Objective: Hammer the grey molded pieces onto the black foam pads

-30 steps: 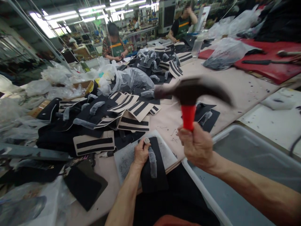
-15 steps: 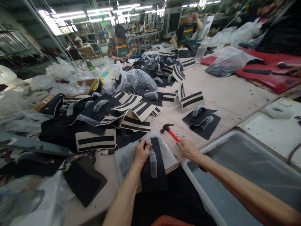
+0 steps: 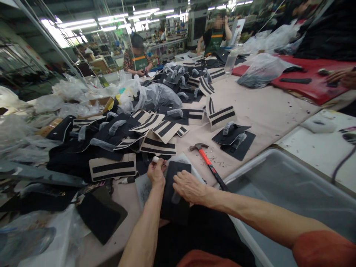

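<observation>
My left hand [image 3: 156,174] is closed around a short punch-like rod with a pale round end [image 3: 156,159], held at the left edge of a black panel [image 3: 178,211]. The panel lies over a pale, scuffed block [image 3: 142,191] at the table's front edge. Curled over the panel, my right hand [image 3: 190,188] covers the upper end of a plastic-wrapped handle [image 3: 176,198]. Its fingers are closed, and what they hold, if anything, is hidden. To the right of the block lies a claw hammer [image 3: 208,163] with a red and black grip, touched by neither hand.
A heap of black and beige striped panels [image 3: 158,144] covers the table's left and middle. Two handled panels [image 3: 237,144] lie beyond the hammer. A clear plastic bin [image 3: 269,157] stands at right. Two co-workers [image 3: 138,59] are across the table; another person's hand [image 3: 343,77] is at far right.
My right hand has let go of the hammer, now lying on the table, and moved left onto the panel. My left hand has shifted left with the rod, which is now tilted.
</observation>
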`<state>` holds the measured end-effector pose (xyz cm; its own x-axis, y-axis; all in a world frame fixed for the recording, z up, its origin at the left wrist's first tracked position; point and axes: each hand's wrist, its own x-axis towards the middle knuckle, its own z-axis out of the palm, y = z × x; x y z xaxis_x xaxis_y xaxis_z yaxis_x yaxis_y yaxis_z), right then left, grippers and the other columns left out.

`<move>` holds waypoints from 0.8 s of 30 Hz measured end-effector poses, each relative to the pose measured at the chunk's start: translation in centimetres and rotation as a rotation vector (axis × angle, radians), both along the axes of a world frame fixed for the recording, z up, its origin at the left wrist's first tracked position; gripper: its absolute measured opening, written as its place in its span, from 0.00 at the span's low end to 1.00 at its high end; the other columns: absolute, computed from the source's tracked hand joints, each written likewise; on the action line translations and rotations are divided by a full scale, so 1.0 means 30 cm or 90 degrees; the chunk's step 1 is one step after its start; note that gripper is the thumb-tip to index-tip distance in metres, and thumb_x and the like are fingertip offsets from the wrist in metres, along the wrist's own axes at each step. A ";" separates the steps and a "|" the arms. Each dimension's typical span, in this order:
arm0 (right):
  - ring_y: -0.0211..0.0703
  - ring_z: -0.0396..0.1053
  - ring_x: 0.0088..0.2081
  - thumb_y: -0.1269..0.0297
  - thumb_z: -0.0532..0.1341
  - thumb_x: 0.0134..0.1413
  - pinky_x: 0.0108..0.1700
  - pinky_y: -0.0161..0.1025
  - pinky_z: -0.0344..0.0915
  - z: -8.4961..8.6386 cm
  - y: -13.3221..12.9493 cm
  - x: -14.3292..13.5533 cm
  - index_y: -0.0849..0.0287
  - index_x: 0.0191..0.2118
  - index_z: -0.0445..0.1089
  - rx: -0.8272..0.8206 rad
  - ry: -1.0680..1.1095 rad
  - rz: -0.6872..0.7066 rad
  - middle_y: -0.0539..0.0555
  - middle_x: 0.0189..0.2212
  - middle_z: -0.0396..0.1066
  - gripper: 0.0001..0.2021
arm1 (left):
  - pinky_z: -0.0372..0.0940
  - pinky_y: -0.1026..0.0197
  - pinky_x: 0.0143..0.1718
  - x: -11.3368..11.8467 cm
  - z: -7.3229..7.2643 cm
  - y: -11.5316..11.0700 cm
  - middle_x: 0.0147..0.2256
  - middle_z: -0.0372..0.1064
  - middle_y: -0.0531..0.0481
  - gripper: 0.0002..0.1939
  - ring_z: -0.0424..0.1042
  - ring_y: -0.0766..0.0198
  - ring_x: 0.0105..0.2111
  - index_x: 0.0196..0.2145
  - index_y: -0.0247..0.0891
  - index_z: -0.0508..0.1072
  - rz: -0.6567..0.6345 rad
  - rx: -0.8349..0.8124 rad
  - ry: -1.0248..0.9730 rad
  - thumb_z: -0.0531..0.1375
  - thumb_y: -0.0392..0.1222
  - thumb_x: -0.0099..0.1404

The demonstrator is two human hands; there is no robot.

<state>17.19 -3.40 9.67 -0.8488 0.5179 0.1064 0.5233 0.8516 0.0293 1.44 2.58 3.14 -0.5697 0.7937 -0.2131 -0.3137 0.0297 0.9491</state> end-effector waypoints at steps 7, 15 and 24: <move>0.53 0.74 0.34 0.60 0.52 0.64 0.34 0.42 0.63 0.076 0.012 0.004 0.65 0.48 0.65 -0.207 -0.015 -0.359 0.62 0.32 0.74 0.14 | 0.73 0.58 0.41 -0.163 0.285 -0.020 0.34 0.77 0.49 0.21 0.78 0.62 0.34 0.40 0.34 0.73 0.035 0.235 0.184 0.71 0.44 0.51; 0.53 0.75 0.43 0.50 0.54 0.64 0.43 0.42 0.65 -0.073 -0.080 -0.019 0.60 0.61 0.60 -0.419 0.237 -0.503 0.61 0.40 0.77 0.26 | 0.71 0.57 0.45 -0.024 0.069 -0.073 0.37 0.79 0.44 0.22 0.79 0.58 0.39 0.45 0.35 0.71 -0.214 0.105 0.147 0.68 0.46 0.55; 0.43 0.70 0.43 0.54 0.49 0.68 0.49 0.38 0.63 -0.112 -0.028 0.106 0.57 0.44 0.73 -0.347 0.335 -0.495 0.57 0.43 0.71 0.18 | 0.70 0.55 0.48 0.021 -0.080 -0.068 0.39 0.78 0.44 0.12 0.78 0.57 0.41 0.41 0.37 0.70 -0.315 0.083 0.189 0.62 0.46 0.62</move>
